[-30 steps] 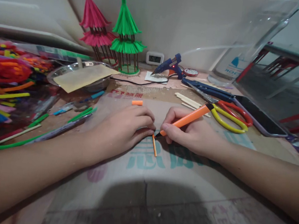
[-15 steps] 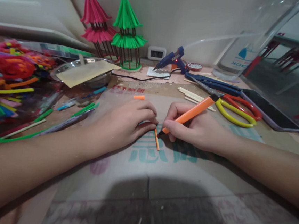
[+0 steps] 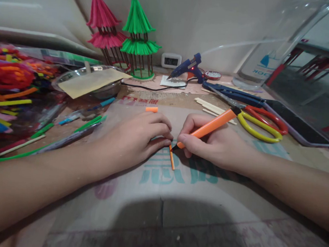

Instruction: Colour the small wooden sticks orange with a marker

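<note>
A thin stick (image 3: 172, 159), coloured orange along much of its length, lies on the printed cardboard (image 3: 124, 185). My left hand (image 3: 148, 131) pinches its far end between thumb and fingers. In my right hand (image 3: 206, 136) is an orange marker (image 3: 212, 125), gripped like a pen, its dark tip touching the stick just below my left fingertips. The orange marker cap (image 3: 151, 109) lies beyond my left hand. Several pale uncoloured sticks (image 3: 209, 105) rest behind my right hand.
Scissors (image 3: 260, 124), a phone (image 3: 297, 123) and a clear bottle (image 3: 253, 66) are at right. A blue glue gun (image 3: 186, 67) stands at the back beside a small clock (image 3: 171, 60). Pink (image 3: 103, 10) and green (image 3: 139, 17) towers stand behind a metal bowl (image 3: 112, 88). Pipe cleaners (image 3: 10, 75) fill the left.
The marker tip has shifted slightly up the stick, closer to my left fingertips. Both hands keep their holds, and the camera view has moved a little.
</note>
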### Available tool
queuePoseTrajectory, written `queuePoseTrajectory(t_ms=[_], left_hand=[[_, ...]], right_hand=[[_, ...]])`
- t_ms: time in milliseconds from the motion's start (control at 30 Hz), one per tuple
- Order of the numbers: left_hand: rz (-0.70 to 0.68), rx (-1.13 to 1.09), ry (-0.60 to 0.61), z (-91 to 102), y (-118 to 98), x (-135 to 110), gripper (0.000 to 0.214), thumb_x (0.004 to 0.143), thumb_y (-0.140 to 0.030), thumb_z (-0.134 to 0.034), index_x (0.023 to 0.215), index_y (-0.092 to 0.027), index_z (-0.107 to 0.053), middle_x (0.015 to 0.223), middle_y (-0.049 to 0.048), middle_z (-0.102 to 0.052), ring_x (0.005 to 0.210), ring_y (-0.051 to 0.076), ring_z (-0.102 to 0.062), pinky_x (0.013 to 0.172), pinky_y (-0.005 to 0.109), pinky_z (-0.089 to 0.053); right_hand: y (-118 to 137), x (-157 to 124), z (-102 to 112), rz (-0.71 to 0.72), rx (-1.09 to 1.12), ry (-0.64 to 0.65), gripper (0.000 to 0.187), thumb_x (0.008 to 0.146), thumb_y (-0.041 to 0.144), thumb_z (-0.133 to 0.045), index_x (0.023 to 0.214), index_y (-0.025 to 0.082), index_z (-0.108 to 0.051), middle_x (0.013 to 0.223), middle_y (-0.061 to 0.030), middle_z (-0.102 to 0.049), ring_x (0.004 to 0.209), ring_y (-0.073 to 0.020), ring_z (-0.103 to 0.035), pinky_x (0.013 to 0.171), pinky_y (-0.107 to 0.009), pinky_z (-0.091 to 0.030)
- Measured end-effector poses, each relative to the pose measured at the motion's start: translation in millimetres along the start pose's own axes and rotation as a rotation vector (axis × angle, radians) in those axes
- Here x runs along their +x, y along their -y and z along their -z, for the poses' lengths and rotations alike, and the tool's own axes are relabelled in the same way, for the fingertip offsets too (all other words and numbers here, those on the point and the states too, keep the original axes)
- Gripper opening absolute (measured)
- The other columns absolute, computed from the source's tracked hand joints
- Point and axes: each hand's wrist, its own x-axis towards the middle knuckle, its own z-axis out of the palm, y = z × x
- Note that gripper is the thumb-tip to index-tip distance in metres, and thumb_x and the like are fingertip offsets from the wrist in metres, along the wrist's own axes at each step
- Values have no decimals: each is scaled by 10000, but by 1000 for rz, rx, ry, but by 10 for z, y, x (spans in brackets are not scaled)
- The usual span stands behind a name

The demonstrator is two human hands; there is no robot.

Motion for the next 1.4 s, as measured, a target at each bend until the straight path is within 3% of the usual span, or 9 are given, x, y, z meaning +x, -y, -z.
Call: queuePoseTrajectory(t_ms=[133, 433, 733, 967, 1167, 1400], left_hand=[[-16, 3, -17, -3, 4, -4, 165, 1007, -256, -556, 908, -178, -663, 1050, 55, -688, 965, 211, -624, 818, 339, -479], [-6, -15, 7, 3, 2, -9, 152, 1004, -255, -567, 926, -179, -673, 1053, 66, -689, 997, 223, -626, 865, 361, -482], [9, 1, 7, 6, 4, -5, 150, 995, -256, -574, 894, -181, -654, 1052, 56, -689, 977, 210, -630, 819, 328, -481], [31, -10, 38, 17, 0, 6, 170, 1002, -271, -554, 915, -183, -670, 1043, 69, -688, 998, 215, -631, 847, 340, -486], [15, -17, 25, 14, 2, 2, 157, 998, -269, -568, 914, -178, -664, 1053, 74, -687, 991, 217, -632, 841, 341, -486], [7, -12, 29, 36, -15, 9, 205, 1014, -260, -521, 892, -180, -664, 1044, 73, -684, 991, 215, -628, 854, 348, -481]], right_hand=[[5, 16, -7, -31, -12, -20, 172, 908, 281, -631, 779, 205, -547, 651, 5, -663, 590, -126, -595, 538, -244, -453], [56, -16, -1, -76, 109, 121, 159, 862, 226, -666, 759, 196, -549, 595, 26, -643, 537, -101, -591, 494, -207, -444], [41, -10, -12, -47, 57, 28, 171, 876, 218, -647, 745, 200, -539, 596, 26, -634, 529, -100, -580, 484, -214, -434], [56, -55, 10, -70, 104, 148, 169, 859, 212, -655, 740, 199, -536, 585, 31, -632, 536, -99, -586, 484, -205, -426], [57, -35, -11, -64, 63, 46, 138, 858, 213, -656, 766, 196, -555, 606, 24, -639, 551, -104, -586, 507, -216, -440], [72, -76, 1, -56, 129, 198, 167, 848, 221, -661, 740, 202, -535, 598, 31, -649, 545, -103, -606, 492, -205, -435]])
